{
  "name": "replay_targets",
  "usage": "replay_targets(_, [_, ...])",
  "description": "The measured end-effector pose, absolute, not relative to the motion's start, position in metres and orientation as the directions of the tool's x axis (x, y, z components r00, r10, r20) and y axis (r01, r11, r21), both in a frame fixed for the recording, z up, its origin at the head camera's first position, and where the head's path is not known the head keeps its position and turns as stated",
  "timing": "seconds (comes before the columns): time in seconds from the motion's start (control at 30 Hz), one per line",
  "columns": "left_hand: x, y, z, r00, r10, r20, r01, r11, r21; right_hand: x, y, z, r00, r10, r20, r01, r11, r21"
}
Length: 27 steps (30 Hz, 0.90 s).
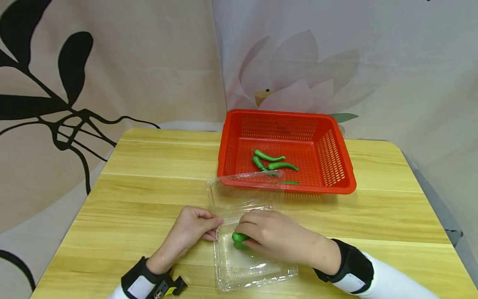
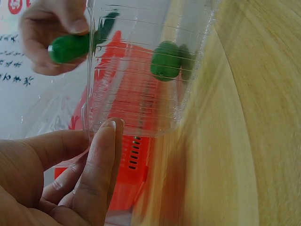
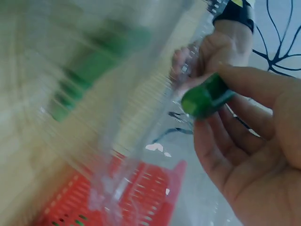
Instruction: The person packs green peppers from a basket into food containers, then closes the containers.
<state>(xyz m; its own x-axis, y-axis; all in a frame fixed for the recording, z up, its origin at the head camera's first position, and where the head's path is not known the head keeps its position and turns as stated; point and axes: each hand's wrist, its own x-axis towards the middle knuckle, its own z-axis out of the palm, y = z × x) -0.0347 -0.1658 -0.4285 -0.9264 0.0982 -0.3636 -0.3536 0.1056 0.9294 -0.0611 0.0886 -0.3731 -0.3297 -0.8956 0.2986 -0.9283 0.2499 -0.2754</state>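
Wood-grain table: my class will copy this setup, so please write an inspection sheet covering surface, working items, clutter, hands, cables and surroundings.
Surface: wood-grain table, pale yellow.
Job's things: open clear clamshell container, with one packed chili pepper inside; beyond it, red slotted basket with at least four green chili peppers.
Clutter: nothing seen.
Left hand: pinches the container's edge.
Right hand: grips a held chili pepper over the container's base.
Cables: nothing seen.
Surroundings: cloth backdrop with plant and flower prints.
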Motion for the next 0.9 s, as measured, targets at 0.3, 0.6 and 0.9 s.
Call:
replay_targets(0.3, [-0.034,-0.165,-0.43,-0.924,0.089,-0.372,-0.362,0.112,0.925,-0.058,0.082,-0.395,-0.34,-0.935,0.102,-0.908,0.299,-0.292])
replay_targets(0.6, [-0.035,-0.165,-0.429,-0.923,0.098,-0.373,-0.363,0.102,0.926,-0.058,0.079,-0.407,-0.338,-0.938,0.073,-0.915,0.309,-0.261])
replay_targets(0.9, [-0.035,-0.165,-0.429,-0.923,0.096,-0.372,-0.361,0.11,0.926,-0.056,0.075,-0.405,-0.307,-0.951,0.016,-0.924,0.294,-0.245])
